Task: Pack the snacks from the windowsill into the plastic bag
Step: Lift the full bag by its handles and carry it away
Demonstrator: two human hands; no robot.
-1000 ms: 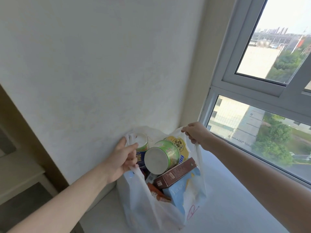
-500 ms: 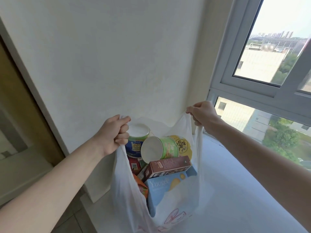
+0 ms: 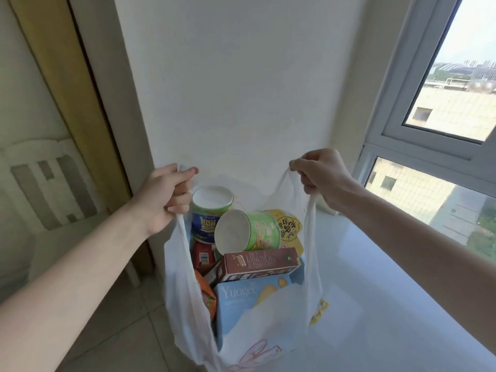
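A white plastic bag [image 3: 271, 328] hangs open between my hands at the left end of the windowsill [image 3: 389, 304]. My left hand [image 3: 166, 194] is shut on its left handle and my right hand [image 3: 319, 175] on its right handle, both stretched upward. Inside the bag I see a blue-and-green tub [image 3: 209, 216], a green tub [image 3: 249, 232] lying on its side, a yellow packet [image 3: 288, 226], a brown box [image 3: 260, 263], a light blue box [image 3: 249, 296], a red packet [image 3: 204, 256] and an orange packet [image 3: 208, 296].
A white wall [image 3: 241, 89] stands straight ahead. The window [image 3: 442, 116] runs along the right above the sill. On the left are a yellowish door frame [image 3: 67, 84], a white chair [image 3: 51, 197] and tiled floor [image 3: 128, 331] below the sill's edge.
Both hands have risen with the handles, pulling the bag taller and its mouth wider. The view has swung left, showing the door frame and chair.
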